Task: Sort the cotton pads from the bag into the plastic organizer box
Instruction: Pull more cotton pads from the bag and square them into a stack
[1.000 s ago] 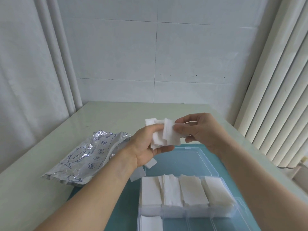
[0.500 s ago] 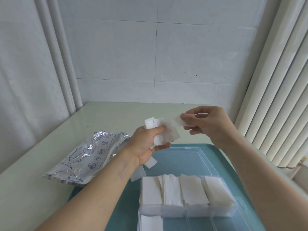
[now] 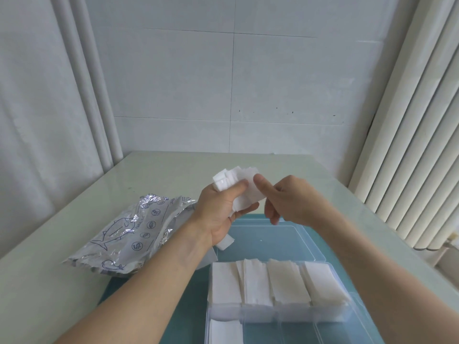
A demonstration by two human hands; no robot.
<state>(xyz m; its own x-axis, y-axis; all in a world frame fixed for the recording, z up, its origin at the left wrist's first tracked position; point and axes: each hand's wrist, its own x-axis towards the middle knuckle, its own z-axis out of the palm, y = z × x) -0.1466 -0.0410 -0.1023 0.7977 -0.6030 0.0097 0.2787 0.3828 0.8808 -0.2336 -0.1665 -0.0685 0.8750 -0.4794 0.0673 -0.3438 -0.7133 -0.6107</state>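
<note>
1. Pale glossy surface, set into a wall corner.
2. Crinkled silver bag lies on its left part.
3. Teal mat covers its near middle.
4. Clear organizer box, lid open, sits on the mat.

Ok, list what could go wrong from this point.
1. The stack of cotton pads in the left hand is fanned and uneven; as the right hand peels one off, others may slip out.
2. The far row of the organizer box already looks full, so added pads could spill over the dividers.
</note>
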